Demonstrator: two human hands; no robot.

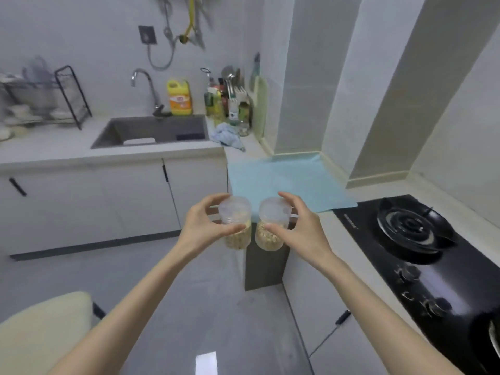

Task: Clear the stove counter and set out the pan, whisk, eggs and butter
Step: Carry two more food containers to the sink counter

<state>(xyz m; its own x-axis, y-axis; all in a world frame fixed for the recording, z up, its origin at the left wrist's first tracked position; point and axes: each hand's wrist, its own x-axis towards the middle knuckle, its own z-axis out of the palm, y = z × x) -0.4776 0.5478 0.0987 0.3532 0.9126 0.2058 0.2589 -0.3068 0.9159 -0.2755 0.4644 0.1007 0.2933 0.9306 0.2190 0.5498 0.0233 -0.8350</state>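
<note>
- The left hand (201,221) has its grip closed on the left jar (236,231), a clear plastic one. The fingers curl over the far side of the lid and the thumb presses the near side.
- The right hand (296,226) holds the right jar (270,234) in the same pinch, fingers over the lid and thumb on the near side.
- Both jars are partly filled with a tan, grainy content. They hang upright, off any surface, over the floor and just beside each other, with a narrow gap between them.
- The jars are held just off the front edge of the desk (378,189), near the corner where a blue mat (286,182) lies flat.
- The mat's near edge slightly overhangs the desk front.
- To the right of the mat a black gas stove (422,255) is set into the desk, with one burner ring and knobs along its front edge.
- At the stove's near end a dark rounded thing (491,334) is cut off by the frame; I cannot tell what it is.
- On the left run of the desk is a dark sink (154,131) with a faucet (144,82) behind it.
- A yellow bottle (179,97) stands at the sink's back right corner.
- A cluster of bottles and utensils (227,101) fills the desk's far corner, with a crumpled blue cloth (227,136) in front of it.
- A black wire dish rack (54,96) stands at the far left.
</note>
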